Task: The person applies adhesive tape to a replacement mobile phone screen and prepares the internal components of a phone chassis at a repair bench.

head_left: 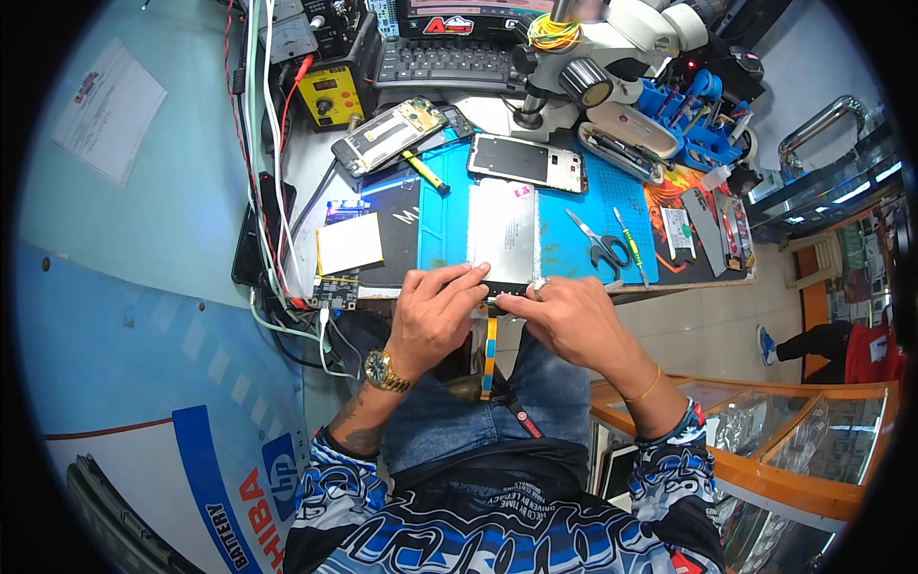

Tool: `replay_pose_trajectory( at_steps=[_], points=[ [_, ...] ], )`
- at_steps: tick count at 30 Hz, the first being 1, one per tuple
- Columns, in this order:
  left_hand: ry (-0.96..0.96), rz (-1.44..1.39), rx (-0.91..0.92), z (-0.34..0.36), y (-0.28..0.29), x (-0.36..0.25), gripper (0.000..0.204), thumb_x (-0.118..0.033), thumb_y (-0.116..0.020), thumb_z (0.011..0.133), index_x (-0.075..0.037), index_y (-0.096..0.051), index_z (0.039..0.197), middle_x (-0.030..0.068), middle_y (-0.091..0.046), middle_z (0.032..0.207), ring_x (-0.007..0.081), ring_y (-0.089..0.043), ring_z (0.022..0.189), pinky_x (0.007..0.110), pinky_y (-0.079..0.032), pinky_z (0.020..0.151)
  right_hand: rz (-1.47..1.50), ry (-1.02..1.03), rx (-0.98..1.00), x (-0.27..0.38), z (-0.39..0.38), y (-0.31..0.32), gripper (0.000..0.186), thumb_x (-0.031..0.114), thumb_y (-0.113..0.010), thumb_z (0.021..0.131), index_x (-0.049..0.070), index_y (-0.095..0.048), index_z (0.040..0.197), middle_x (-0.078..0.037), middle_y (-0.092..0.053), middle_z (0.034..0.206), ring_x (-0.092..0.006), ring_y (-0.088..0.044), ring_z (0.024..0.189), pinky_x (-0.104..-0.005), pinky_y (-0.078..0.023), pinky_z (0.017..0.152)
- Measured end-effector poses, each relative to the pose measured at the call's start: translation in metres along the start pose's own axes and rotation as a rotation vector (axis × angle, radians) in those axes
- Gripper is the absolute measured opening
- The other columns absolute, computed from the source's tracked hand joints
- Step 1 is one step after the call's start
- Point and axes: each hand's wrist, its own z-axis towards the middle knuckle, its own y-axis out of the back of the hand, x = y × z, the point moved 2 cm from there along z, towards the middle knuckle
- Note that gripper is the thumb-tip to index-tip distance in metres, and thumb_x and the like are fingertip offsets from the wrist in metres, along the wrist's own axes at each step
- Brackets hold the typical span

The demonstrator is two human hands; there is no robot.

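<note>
A flat silver panel (504, 225), which looks like a pouch battery with a pink mark at its far end, lies on the blue work mat (564, 253). My left hand (435, 316) is closed at the panel's near left edge, its fingertips pressed on it. At the near right corner my right hand (579, 323) pinches the dark near edge, where crinkled silvery film shows. My fingers partly hide that edge. From between my hands a narrow yellow and blue strip (490, 359) hangs down over my lap.
Beyond the panel lie two opened phone frames (526, 161) (390, 136). Scissors (601, 244) and a thin pointed tool (629, 247) lie to the right. A white battery (349, 244) and cables are at left; a microscope (583, 77) stands at the back.
</note>
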Motion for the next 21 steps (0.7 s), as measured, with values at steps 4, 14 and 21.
replay_pose_trajectory(
  at_steps=[4, 14, 21],
  points=[
    [0.017, -0.012, 0.001, 0.000, -0.001, -0.001, 0.029, -0.003, -0.072, 0.074, -0.008, -0.070, 0.102, 0.0025, -0.071, 0.126, 0.0191, -0.066, 0.109, 0.035, -0.044, 0.082, -0.054, 0.040, 0.067, 0.002, 0.011, -0.003, 0.033, 0.014, -0.069, 0.083, 0.017, -0.069, 0.116, -0.004, -0.066, 0.075, -0.0245, -0.068, 0.072, -0.0395, -0.049, 0.056],
    [0.020, 0.000, -0.006, -0.001, 0.002, -0.002, 0.030, -0.002, -0.072, 0.073, -0.008, -0.070, 0.103, 0.0018, -0.071, 0.126, 0.0194, -0.066, 0.108, 0.035, -0.044, 0.082, -0.015, -0.024, 0.086, -0.013, -0.003, 0.012, 0.032, 0.013, -0.072, 0.080, 0.022, -0.076, 0.111, -0.006, -0.068, 0.075, -0.0270, -0.068, 0.072, -0.0405, -0.050, 0.059],
    [0.036, -0.021, -0.014, 0.000, 0.001, -0.003, 0.033, 0.001, -0.071, 0.070, -0.008, -0.071, 0.102, 0.0027, -0.072, 0.124, 0.0203, -0.066, 0.107, 0.036, -0.044, 0.083, -0.006, 0.007, 0.031, -0.014, -0.006, 0.006, 0.031, 0.013, -0.071, 0.081, 0.019, -0.075, 0.111, -0.006, -0.067, 0.073, -0.0273, -0.067, 0.070, -0.0412, -0.049, 0.057]
  ],
)
